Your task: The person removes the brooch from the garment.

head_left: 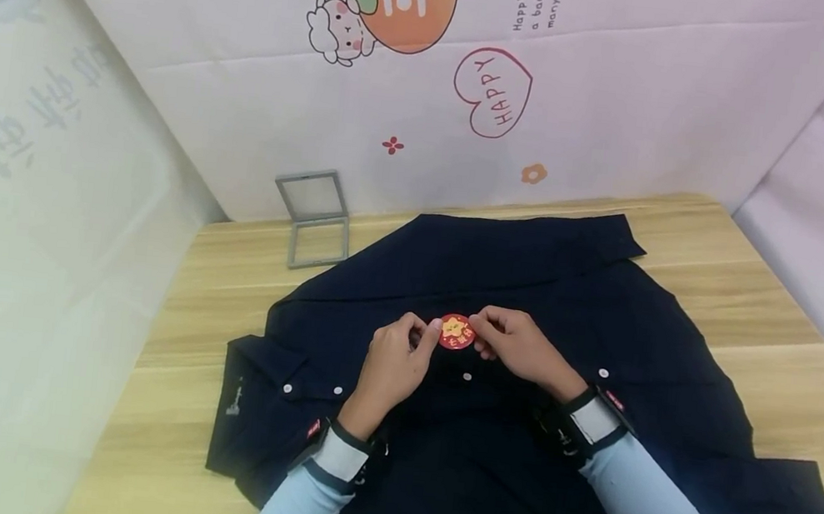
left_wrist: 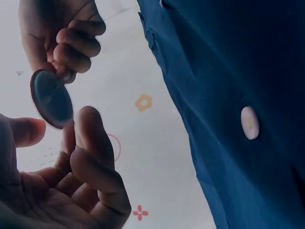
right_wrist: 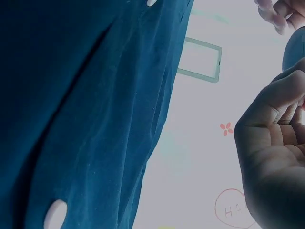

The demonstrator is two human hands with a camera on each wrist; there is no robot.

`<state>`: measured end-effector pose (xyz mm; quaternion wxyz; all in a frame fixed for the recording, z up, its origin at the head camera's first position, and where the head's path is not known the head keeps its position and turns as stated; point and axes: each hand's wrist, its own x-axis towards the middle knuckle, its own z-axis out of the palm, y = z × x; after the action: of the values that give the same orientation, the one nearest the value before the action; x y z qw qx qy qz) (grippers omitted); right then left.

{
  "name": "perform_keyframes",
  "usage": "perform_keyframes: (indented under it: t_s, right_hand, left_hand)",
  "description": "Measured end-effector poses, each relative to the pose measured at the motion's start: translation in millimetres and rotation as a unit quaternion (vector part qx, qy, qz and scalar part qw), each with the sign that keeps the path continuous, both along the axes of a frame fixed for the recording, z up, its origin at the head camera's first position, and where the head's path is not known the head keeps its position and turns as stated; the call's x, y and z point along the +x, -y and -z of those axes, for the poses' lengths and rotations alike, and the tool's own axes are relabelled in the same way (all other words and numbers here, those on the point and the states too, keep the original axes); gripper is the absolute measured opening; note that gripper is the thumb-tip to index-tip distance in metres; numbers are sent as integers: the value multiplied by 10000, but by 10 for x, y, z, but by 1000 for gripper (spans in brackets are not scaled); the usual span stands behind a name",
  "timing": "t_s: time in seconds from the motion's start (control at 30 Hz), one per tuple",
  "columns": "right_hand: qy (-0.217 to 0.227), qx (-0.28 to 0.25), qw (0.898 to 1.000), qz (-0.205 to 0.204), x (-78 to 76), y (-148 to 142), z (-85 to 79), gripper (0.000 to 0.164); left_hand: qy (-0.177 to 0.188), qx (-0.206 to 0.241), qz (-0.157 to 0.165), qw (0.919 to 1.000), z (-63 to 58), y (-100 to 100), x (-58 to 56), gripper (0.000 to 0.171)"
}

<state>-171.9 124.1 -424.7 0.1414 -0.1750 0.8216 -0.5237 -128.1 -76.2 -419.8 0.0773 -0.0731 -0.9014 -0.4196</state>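
Observation:
A round red pin badge (head_left: 456, 332) with a yellow star and lettering is held up between both hands, above a dark navy shirt (head_left: 395, 272). My left hand (head_left: 393, 362) has its thumb and index finger at the badge's left edge. At the opposite edge, my right hand (head_left: 521, 349) pinches it between thumb and finger, its other fingers curled. In the left wrist view the grey back of the badge (left_wrist: 53, 102) shows, with a thin pin across it. Only part of the badge (right_wrist: 293, 50) appears in the right wrist view.
The shirt lies spread over a wooden table (head_left: 222, 271), its collar at the left and white buttons (head_left: 467, 377) along it. A grey hinged frame (head_left: 319, 243) stands open behind it, near the back wall. Printed white cloth (head_left: 247, 106) surrounds the table.

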Motion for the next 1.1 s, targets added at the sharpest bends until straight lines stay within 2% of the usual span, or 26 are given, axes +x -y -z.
perform_keyframes:
  t_s: [0.1,0.3,0.6,0.9,1.1]
  right_hand:
    - [-48,-51,10000,34,3,21,-5,31]
    - [-34,-169,9998,115,11,63,1,32]
    - [4,-275,9995,127,9,103,26,33]
    - [-151,-334,9993,20,3,133,26,36]
    - [-218,-306,9993,-57,-23,178,9,37]
  left_hand:
    - [298,96,122,9994,-5,-5,5,40]
    - [771,627,370,9944,-42,-35,22,42]
    - [747,846,405,9928,-57,-26,18,42]
    - [773,908,366,9922,-61,3,20,44]
    - [852,1109,152,9901,-101,97,-5,45]
